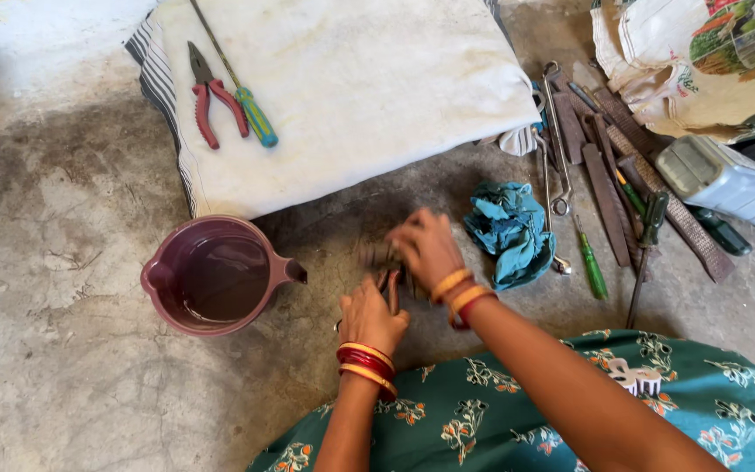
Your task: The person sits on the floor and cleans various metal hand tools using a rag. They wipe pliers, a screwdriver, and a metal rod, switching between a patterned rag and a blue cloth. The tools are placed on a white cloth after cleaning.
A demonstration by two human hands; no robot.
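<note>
My left hand (370,315) and my right hand (425,249) meet low over the concrete floor, both closed around a small dark metal part (384,258) that is blurred and mostly hidden by the fingers. Both wrists carry red and gold bangles. A maroon plastic jug (213,274) holding dark liquid stands just left of my hands. A crumpled teal rag (509,229) lies just right of my right hand.
A white striped cushion (342,87) lies ahead with red-handled pliers (209,98) and a green-and-yellow screwdriver (253,112) on it. Files, wrenches and screwdrivers (609,188) are spread on the right, beside a grey plastic can (727,182) and a printed sack (701,61).
</note>
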